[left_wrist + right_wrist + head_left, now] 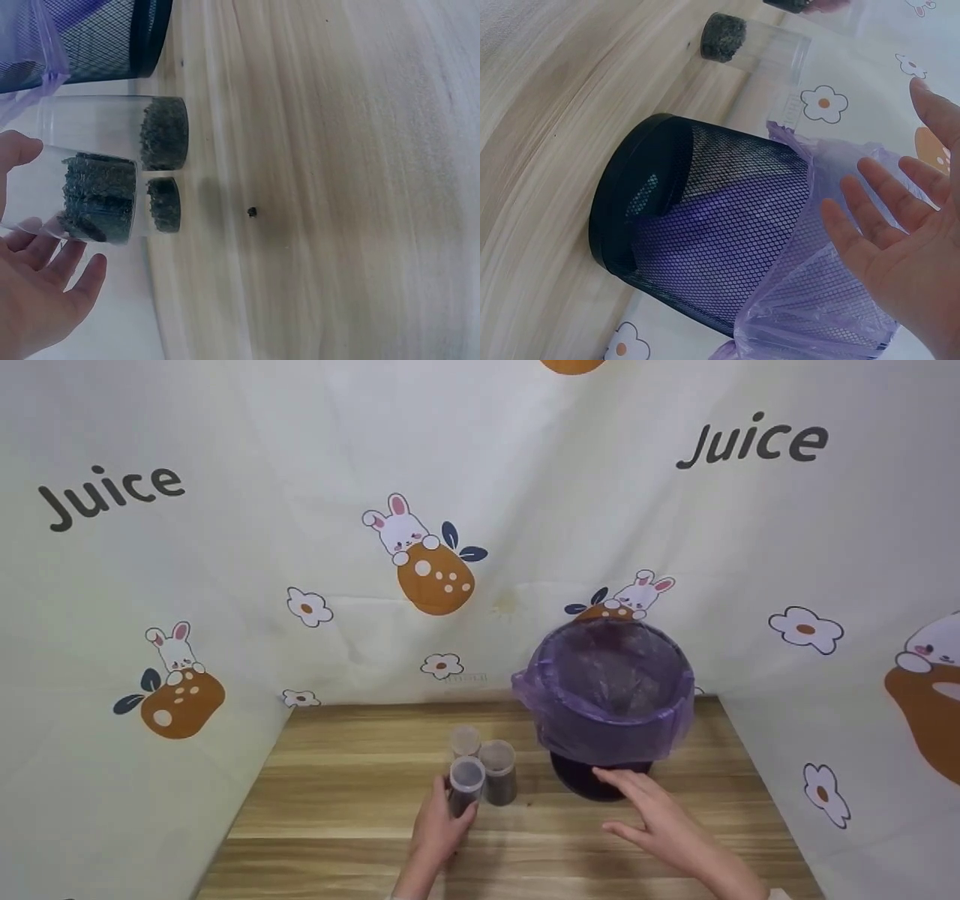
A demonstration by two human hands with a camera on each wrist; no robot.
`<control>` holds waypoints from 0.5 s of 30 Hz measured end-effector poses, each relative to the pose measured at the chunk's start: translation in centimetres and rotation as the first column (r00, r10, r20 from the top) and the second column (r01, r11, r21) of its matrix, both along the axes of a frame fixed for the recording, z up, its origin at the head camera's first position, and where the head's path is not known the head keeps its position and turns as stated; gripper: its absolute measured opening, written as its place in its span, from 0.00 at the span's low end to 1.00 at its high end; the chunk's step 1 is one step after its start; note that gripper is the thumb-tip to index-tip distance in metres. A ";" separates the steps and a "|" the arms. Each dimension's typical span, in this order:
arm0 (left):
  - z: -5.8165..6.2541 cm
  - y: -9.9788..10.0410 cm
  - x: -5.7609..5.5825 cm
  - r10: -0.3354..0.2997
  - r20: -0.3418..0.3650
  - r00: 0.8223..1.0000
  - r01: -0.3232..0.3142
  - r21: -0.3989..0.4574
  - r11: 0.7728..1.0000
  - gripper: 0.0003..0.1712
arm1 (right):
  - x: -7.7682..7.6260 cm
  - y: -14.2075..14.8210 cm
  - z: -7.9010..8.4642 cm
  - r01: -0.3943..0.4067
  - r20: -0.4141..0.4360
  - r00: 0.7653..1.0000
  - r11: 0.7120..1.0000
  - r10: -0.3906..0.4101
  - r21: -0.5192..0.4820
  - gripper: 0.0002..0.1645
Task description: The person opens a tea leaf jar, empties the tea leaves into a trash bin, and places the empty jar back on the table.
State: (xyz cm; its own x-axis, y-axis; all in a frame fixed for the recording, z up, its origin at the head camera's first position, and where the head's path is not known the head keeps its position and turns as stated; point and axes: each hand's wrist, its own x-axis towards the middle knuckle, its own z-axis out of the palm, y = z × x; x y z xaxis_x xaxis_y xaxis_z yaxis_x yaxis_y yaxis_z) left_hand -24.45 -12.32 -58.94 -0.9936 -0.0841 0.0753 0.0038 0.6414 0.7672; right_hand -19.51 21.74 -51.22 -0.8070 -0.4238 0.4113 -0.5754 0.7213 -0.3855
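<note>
My left hand (441,823) grips a clear plastic jar (101,196) with dark, dried leaf-like bits at its bottom, thumb on one side and fingers on the other. Just behind it, two similar jars stand upright on the table: one to the right (500,772) and one farther back (465,740). The right hand (660,821) is in front of a black mesh bin (727,240), its fingers extended and spread, with nothing held. A thin purple bag (600,739) lines the bin and folds down over its rim.
Wood-grain tabletop (337,810) lies under everything, with a small dark crumb (252,212) on it near the jars. Pale printed cloth (337,510) with bunnies, flowers and lettering hangs along the back and both sides. The bin stands at the back right, close to the cloth.
</note>
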 end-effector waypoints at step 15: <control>2.3 1.5 0.5 -0.083 -0.168 0.982 0.078 -0.041 0.996 0.35 | 0.1 -0.2 0.2 0.004 -0.047 0.999 1.000 -0.004 -0.009 0.40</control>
